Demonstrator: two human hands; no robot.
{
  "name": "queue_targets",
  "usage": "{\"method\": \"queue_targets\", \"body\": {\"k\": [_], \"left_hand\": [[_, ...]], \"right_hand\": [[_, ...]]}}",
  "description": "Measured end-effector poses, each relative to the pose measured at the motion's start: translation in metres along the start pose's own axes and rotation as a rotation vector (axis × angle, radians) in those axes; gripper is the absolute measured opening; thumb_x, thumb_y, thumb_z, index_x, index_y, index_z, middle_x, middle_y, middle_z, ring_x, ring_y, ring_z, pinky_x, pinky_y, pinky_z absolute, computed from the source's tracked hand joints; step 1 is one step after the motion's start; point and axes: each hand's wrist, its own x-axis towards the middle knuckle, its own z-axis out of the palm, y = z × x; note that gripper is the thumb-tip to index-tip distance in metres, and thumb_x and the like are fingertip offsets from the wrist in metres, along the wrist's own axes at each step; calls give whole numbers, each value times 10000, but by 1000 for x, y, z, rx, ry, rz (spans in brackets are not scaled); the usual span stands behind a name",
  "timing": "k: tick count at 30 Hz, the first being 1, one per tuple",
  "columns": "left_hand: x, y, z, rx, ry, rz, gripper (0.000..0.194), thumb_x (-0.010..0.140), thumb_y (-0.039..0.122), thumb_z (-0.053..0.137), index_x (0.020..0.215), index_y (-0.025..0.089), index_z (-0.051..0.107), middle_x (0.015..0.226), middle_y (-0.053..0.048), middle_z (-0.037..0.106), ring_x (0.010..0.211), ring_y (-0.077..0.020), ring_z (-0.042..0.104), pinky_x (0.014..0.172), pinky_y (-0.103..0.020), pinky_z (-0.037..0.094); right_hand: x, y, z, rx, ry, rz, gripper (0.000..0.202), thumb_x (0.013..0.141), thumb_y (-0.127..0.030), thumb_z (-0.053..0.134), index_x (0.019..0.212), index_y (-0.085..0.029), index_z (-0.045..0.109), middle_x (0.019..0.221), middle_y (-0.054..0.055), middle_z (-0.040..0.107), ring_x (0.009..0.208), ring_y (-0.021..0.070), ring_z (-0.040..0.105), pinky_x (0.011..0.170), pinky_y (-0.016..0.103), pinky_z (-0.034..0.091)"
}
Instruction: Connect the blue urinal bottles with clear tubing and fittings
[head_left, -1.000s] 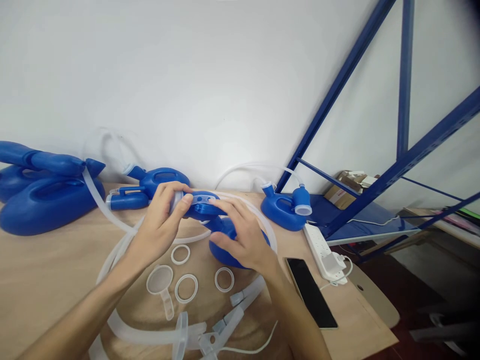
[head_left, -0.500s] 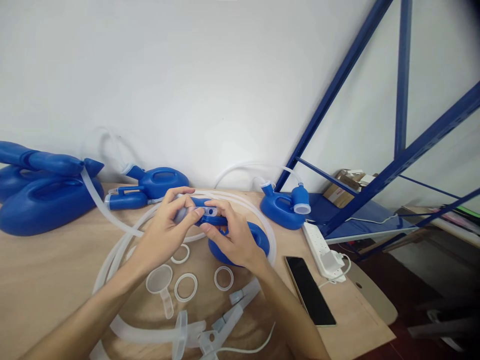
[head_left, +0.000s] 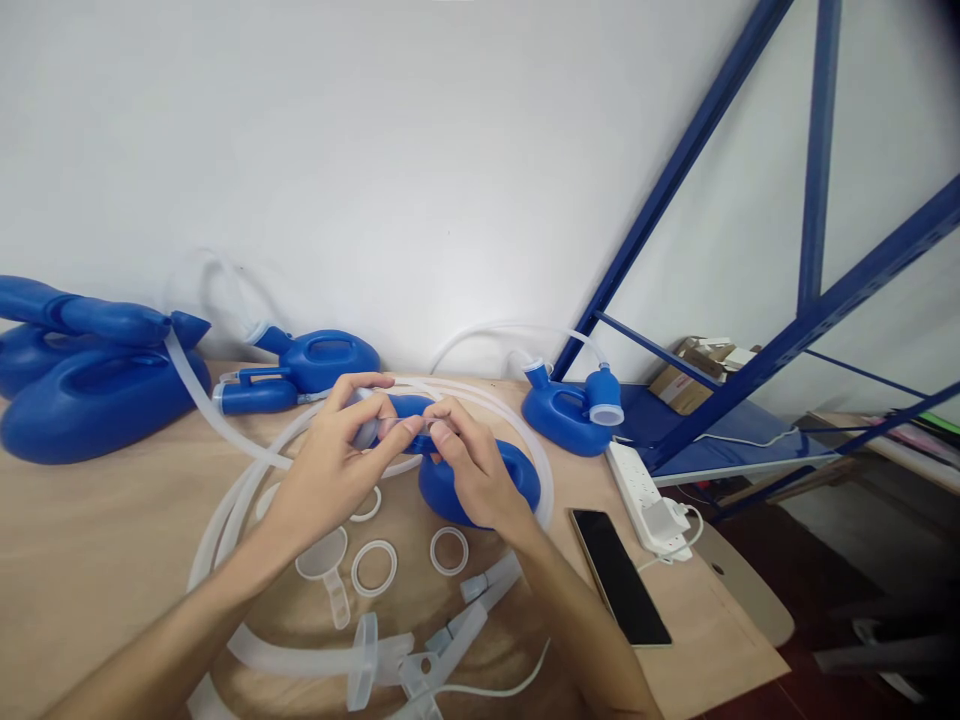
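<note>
Clearly the work is only partly done, judging by how things lie on the table. At its far edge, by the wall, three blue bottles look assembled: a large one at the left, a middle one and a small one with a cap, each near a clear hose. A long clear tube loops around the middle of the table. Inside this loop lies the bottle in hand; its body rests on the wood and its neck is raised toward the person. The left hand is closed around the neck end, and the right hand pinches a small part at the same neck with thumb and fingers; what this part is, I cannot tell. Loose pieces lie just in front of the hands: three white rings, a small funnel and clear connectors, so several parts seem to remain unfitted. A phone and a power strip lie to the right, apart from the work.
</note>
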Motion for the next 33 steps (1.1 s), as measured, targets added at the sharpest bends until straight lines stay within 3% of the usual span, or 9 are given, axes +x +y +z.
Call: {"method": "queue_targets", "body": {"k": [4,10,12,16,20,24,28,33], "left_hand": [[2,-2,0,-16,-17,2,404,948,516,603,681,213,592,1212,-91,601,1314,-306,552,950,-379,528],[0,-3,-5,-1,-142,38,357,1013,480,472,844,234,669,1280,-96,559,1398,-311,467,1023,-412,511],[0,-4,-6,36,-175,56,352,1018,463,461,861,234,678,1312,-101,541,1397,-312,462,979,-395,528],[0,-6,-9,75,-200,100,339,999,476,490,875,239,700,1332,-112,531,1238,-300,559,764,-330,550],[0,-8,-10,111,-240,122,339,997,493,492,915,249,713,1377,-106,517,1050,-249,611,714,-308,549],[-2,-8,-9,167,-236,154,325,1010,470,476,966,256,716,1402,-109,509,1035,-246,612,748,-322,556],[-4,-8,-6,220,-203,208,293,1025,426,463,996,247,694,1425,-122,497,1154,-274,600,842,-357,569],[-2,-16,-3,322,-167,390,210,1045,339,475,1063,232,655,1460,-141,471,1276,-282,562,1018,-425,545]], "right_hand": [[-1,2,1,-11,24,23,307,1060,-469,426,875,-234,497,714,-40,509,656,145,483,659,286,396],[1,0,-3,-54,48,-8,246,972,-404,539,815,-235,453,723,-42,483,656,138,442,653,280,373],[1,0,-4,-41,48,-18,244,953,-396,556,810,-236,442,728,-42,468,663,138,427,643,276,363],[2,0,-3,-11,53,13,222,889,-364,592,810,-241,425,726,-42,456,678,141,425,634,269,365],[3,-3,-1,-1,86,36,186,820,-310,592,794,-240,421,700,-52,429,652,132,397,617,263,347],[3,-4,-1,27,104,39,176,797,-289,588,770,-234,422,690,-54,422,634,121,385,608,259,339],[3,-3,-3,55,95,25,169,785,-281,599,773,-231,438,706,-48,446,633,119,416,599,255,355],[1,-5,-4,53,114,-23,162,757,-243,605,779,-230,445,674,-63,444,591,102,393,562,239,340]]}}
